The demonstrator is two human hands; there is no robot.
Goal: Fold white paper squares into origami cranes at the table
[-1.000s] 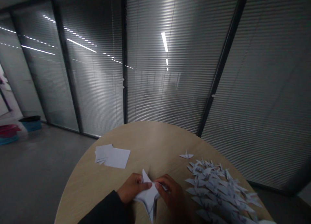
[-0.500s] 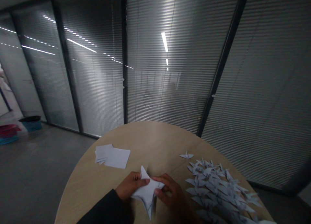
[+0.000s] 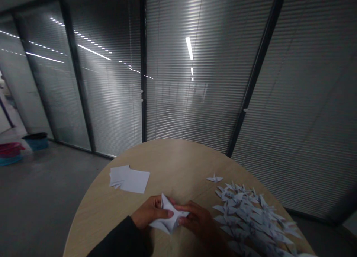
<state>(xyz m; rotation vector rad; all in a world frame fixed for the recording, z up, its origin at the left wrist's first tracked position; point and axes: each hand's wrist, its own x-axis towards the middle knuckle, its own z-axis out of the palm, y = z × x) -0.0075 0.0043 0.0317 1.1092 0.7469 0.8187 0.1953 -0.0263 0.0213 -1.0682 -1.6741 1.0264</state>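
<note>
A partly folded sheet of white paper (image 3: 170, 220) is held between both hands, just above the near part of the table. My left hand (image 3: 149, 212) grips its left side, thumb flat on top and fingers underneath. One paper point sticks up past the left thumb. On the right side, my right hand (image 3: 196, 219) pinches another pointed corner between thumb and fingers. To the right of that hand lies a spread of several folded paper cranes (image 3: 248, 212). A single paper crane (image 3: 214, 178) sits a little apart, farther back.
Loose white paper squares (image 3: 135, 180) lie at the left of the round wooden table (image 3: 178, 153). Glass partitions with blinds (image 3: 192, 112) stand behind it. On the floor at far left are a black-and-blue bucket (image 3: 36, 141) and a red-and-blue one (image 3: 10, 153).
The near point of the paper, which stretched down toward me, is now folded up or turned under, so the shape looks shorter. Both hands stay in nearly the same place.
</note>
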